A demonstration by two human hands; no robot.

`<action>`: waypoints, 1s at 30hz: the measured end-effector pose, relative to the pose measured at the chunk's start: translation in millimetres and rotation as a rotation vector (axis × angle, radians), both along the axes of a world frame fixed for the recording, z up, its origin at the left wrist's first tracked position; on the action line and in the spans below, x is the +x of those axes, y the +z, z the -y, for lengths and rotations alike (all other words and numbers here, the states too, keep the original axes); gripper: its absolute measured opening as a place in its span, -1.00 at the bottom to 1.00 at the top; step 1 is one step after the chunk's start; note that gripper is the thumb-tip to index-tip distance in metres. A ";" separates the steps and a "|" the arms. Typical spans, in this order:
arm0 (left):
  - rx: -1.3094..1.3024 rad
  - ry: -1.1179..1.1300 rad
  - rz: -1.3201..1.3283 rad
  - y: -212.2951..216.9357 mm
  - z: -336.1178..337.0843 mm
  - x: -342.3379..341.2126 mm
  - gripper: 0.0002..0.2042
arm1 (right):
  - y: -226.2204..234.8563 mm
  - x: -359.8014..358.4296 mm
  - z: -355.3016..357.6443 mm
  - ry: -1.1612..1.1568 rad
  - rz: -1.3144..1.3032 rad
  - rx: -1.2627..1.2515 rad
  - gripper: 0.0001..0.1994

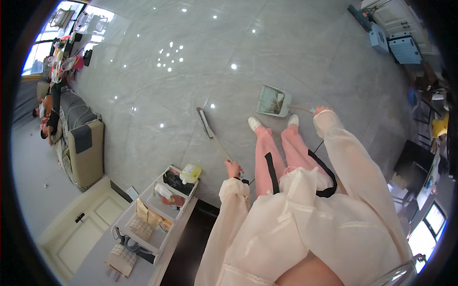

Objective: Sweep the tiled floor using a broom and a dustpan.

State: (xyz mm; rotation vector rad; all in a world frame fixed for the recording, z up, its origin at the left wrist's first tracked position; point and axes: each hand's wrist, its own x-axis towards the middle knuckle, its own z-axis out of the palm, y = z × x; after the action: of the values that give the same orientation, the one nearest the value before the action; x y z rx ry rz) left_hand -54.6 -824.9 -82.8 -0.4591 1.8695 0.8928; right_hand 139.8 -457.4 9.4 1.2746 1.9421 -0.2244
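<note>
My left hand (234, 168) is closed round the pale handle of a broom (206, 125). Its narrow head lies toward the floor, ahead and to the left of my feet. In my right hand (321, 110) is the handle of a light green dustpan (268, 91), its fingers wrapped round the end. The pan is just beyond my white shoes, with some brownish-grey debris (276, 102) showing inside. A gap of floor separates the broom head from the pan.
Glossy grey tiles (191, 86) reflect ceiling lights. Near left stands a white rack (157, 190) with bags, packets and a yellow container (191, 173). Two people sit on a grey sofa (88, 143) at the left. Blue-grey boxes (404, 47) stand far right; a dark chair (412, 159) is nearer.
</note>
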 end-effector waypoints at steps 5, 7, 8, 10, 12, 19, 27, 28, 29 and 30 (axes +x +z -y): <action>-0.020 -0.085 0.059 14.6 -26.2 25.6 -0.55 | -13.5 19.0 3.8 -0.055 -0.041 -0.082 -0.76; -0.011 -0.168 0.086 19.4 -34.6 34.5 -0.57 | -12.6 16.5 0.5 -0.075 -0.057 -0.093 -0.76; -0.014 -0.170 0.085 21.9 -38.8 41.5 -0.57 | -10.6 15.3 -2.1 -0.075 -0.058 -0.132 -0.76; -0.001 -0.249 0.061 24.1 -46.0 56.3 -0.58 | -2.6 6.1 -8.5 -0.072 -0.066 -0.172 -0.75; -0.016 -0.322 0.065 30.7 -56.1 68.8 -0.58 | -0.1 3.5 -15.3 -0.025 -0.054 -0.207 -0.77; -0.026 -0.645 0.072 57.9 -91.8 109.4 -0.59 | -17.9 15.5 -31.9 -0.010 -0.132 -0.195 -0.76; -0.029 -0.794 0.075 79.2 -129.1 153.5 -0.61 | -26.8 28.3 -37.2 0.059 -0.155 -0.269 -0.74; -0.028 -0.799 0.069 81.8 -133.6 159.3 -0.61 | -23.4 29.6 -38.6 0.053 -0.162 -0.272 -0.74; -0.034 -0.805 0.065 83.3 -137.7 164.3 -0.61 | -19.7 31.5 -40.2 0.052 -0.162 -0.290 -0.73; -0.035 -0.798 0.053 84.3 -140.2 169.3 -0.61 | -14.3 33.5 -41.7 0.053 -0.163 -0.309 -0.72</action>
State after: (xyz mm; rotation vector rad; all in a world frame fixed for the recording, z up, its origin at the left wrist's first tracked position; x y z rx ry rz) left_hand 114.6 -684.7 1.6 0.2472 1.7909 0.3022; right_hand 173.3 -415.7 -4.9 1.0267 1.9806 -0.5936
